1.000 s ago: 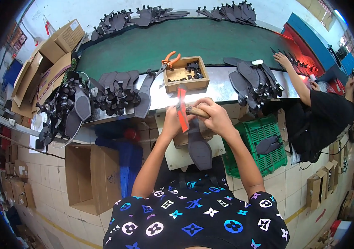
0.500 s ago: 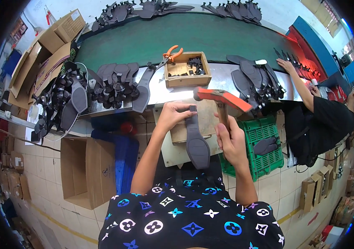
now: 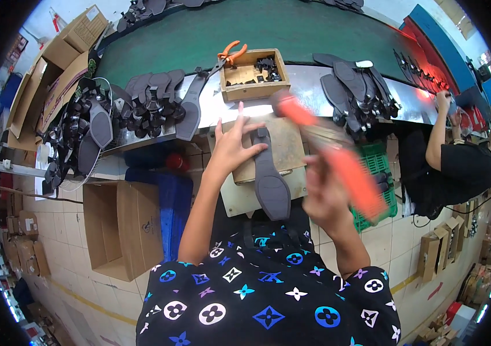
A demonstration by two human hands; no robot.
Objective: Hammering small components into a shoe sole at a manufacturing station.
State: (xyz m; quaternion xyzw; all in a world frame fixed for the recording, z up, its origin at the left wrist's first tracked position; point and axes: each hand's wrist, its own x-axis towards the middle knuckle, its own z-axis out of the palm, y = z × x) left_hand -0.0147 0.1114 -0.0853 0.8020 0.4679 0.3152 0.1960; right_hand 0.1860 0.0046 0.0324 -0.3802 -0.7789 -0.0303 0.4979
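A dark gray shoe sole lay on a wooden block, with its thin end far and its wide end near, poking out past the block. The block sat on a pale board. The left hand was spread wide at the left of the thin end, its thumb right by the sole's edge; I cannot tell if it pressed down. The right hand held a hammer with an orange head, up to the right of the sole. The hammer looked blurry.

Farther back, on the shiny surface, stood a small wooden box with black bits inside. Orange-handled pliers leaned on its left side. More dark soles were piled to the left and right of the box. Far right sat another person in black.
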